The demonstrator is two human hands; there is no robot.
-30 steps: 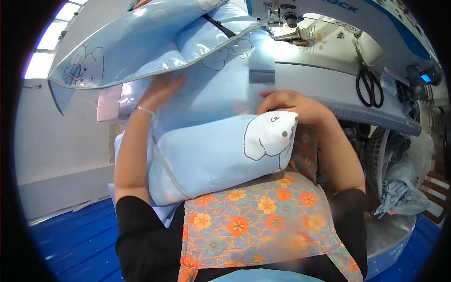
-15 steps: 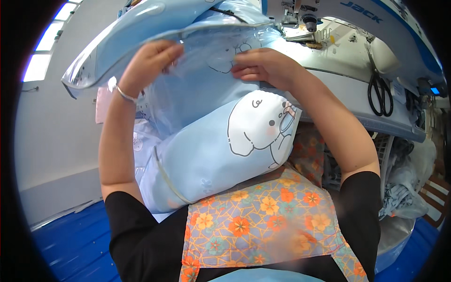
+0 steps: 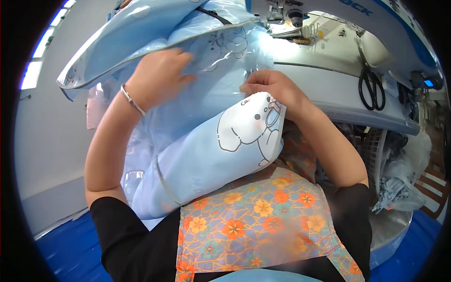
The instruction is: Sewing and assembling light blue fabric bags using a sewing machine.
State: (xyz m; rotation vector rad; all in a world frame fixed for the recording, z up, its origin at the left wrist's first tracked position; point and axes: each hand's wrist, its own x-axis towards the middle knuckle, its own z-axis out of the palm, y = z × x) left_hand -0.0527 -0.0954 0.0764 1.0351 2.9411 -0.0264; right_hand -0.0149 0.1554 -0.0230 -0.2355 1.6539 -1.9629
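Light blue sheet material with a clear, shiny film over it and a line-drawn cartoon spreads below the sewing machine. My left hand, wearing a bracelet, hovers over its left part with thumb and fingers apart, holding nothing that I can see. With fingertips pinched together, my right hand grips the sheet near the table edge. Closer to me, a rolled light blue piece with a white cartoon dog lies across my lap, a narrow grey binding strip around it. A grey-bound flap arches up behind my left hand.
The sewing machine stands at the upper right, its lamp lit. Black-handled scissors lie on the machine table. To the right below are a white plastic basket and a clear bag of scraps.
My left hand has lowered slightly and its thumb has spread from the fingers. The right hand has moved down and pinched the sheet. The view has shifted a little, moving the roll left.
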